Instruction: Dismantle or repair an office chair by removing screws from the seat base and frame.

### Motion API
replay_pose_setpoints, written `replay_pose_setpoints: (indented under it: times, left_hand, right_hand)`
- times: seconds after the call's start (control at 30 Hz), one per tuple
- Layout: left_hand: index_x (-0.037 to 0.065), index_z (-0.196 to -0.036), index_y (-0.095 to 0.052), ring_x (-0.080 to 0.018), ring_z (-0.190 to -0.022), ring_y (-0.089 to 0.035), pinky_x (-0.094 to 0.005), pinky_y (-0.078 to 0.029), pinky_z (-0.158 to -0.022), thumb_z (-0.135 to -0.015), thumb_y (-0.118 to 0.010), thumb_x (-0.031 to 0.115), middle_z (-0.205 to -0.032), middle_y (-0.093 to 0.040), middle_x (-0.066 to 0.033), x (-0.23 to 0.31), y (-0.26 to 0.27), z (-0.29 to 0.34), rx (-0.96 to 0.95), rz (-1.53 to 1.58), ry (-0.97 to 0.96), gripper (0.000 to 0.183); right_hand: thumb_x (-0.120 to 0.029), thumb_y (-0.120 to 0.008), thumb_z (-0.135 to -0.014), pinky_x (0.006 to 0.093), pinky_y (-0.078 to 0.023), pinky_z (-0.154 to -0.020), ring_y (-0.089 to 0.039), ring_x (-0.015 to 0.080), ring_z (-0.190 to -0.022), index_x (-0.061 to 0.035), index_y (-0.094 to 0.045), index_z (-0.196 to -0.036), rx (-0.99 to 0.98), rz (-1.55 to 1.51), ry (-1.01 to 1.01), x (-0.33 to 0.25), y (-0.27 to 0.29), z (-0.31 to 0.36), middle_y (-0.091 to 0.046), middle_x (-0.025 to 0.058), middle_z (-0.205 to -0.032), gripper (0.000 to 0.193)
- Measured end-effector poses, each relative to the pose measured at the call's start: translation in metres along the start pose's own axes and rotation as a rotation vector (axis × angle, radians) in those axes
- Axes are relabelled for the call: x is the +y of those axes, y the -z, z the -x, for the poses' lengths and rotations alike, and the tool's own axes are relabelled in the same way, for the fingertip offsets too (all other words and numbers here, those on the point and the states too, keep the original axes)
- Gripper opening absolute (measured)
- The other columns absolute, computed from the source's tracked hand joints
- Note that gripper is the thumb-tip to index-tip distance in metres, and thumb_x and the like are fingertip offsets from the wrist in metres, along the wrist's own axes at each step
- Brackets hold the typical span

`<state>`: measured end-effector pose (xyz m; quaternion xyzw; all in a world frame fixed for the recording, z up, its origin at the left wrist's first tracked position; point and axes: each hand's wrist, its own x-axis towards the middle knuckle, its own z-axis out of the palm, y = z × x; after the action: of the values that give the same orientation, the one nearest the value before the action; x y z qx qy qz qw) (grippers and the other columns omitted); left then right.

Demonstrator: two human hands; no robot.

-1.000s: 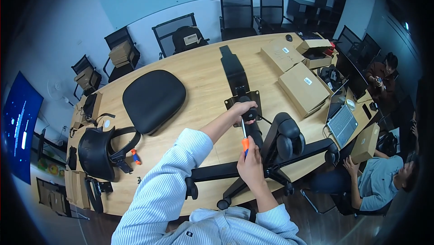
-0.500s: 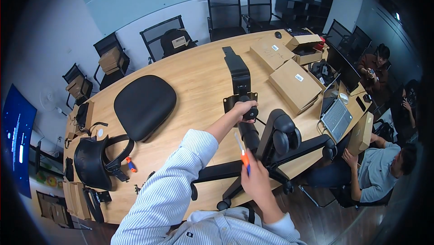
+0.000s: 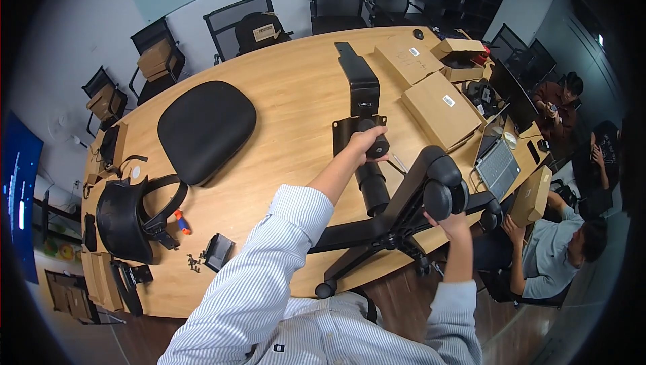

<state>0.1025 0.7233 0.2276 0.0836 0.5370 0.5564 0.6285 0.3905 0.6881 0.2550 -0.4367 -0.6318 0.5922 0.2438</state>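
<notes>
Now, left hand (image 3: 365,141): fingers closed round the black round knob (image 3: 381,146), beside the mounting plate (image 3: 342,135) of an office-chair frame.
Right hand (image 3: 453,226): at a caster (image 3: 437,201) of the five-star chair base (image 3: 391,238), its fingers partly hidden behind the wheel — I cannot tell how far open it is, or whether it grips anything.
Chair base: tipped on its side at the near edge of the bench (image 3: 296,89), legs splayed, the gas-lift column (image 3: 373,190) running from the hub toward the knob.
Bracket: the L-shaped black bracket (image 3: 363,86) reaches past the plate, toward the far side.
Seat: the black seat cushion (image 3: 208,129) lies left of the frame, well apart from it.
Small parts: dark hardware pieces (image 3: 194,262) beside a small dark tray (image 3: 219,251); an orange-and-blue tool (image 3: 182,222) lies near them.
Right side: cardboard cartons (image 3: 439,115), an open laptop (image 3: 498,168) — and a seated co-worker (image 3: 553,257) holding another box (image 3: 531,197).
</notes>
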Motion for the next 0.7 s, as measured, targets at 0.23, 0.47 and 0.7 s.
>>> replay_pose_setpoints:
  times: [0.23,0.47,0.7]
  left_hand:
    - [0.003,-0.091,-0.054,-0.0234,-0.059,-0.063,-0.0413,-0.058,-0.051,-0.08,-0.07,0.028,-0.075,-0.058,-0.0107,-0.007,-0.007,-0.007,-0.024,0.021,-0.013,0.032]
    - [0.006,-0.101,-0.056,-0.0269,-0.072,-0.063,-0.0468,-0.057,-0.06,-0.08,-0.07,0.028,-0.085,-0.059,-0.0115,-0.018,0.005,-0.028,-0.071,0.071,-0.014,0.034]
    - [0.011,-0.101,-0.055,-0.0206,-0.079,-0.061,-0.0407,-0.054,-0.065,-0.077,-0.07,0.034,-0.088,-0.059,-0.007,-0.019,0.025,-0.045,-0.117,0.014,-0.012,0.037]
  right_hand:
    - [-0.002,-0.049,-0.087,0.0208,-0.037,-0.042,-0.046,0.0059,-0.051,-0.0057,-0.057,-0.111,0.055,0.092,0.326,0.078,-0.006,-0.045,-0.056,-0.001,-0.077,0.025]
    - [-0.01,-0.075,-0.054,0.0344,-0.04,-0.101,-0.05,0.0236,-0.119,-0.0037,-0.037,-0.138,0.018,0.278,-0.292,-0.013,-0.019,0.005,-0.051,0.0119,-0.129,0.092]
    - [0.002,-0.067,-0.071,0.0271,-0.047,-0.072,-0.059,0.0104,-0.075,0.0046,-0.066,-0.091,0.026,-0.184,0.201,-0.09,-0.052,0.028,-0.069,0.0078,-0.082,0.02]
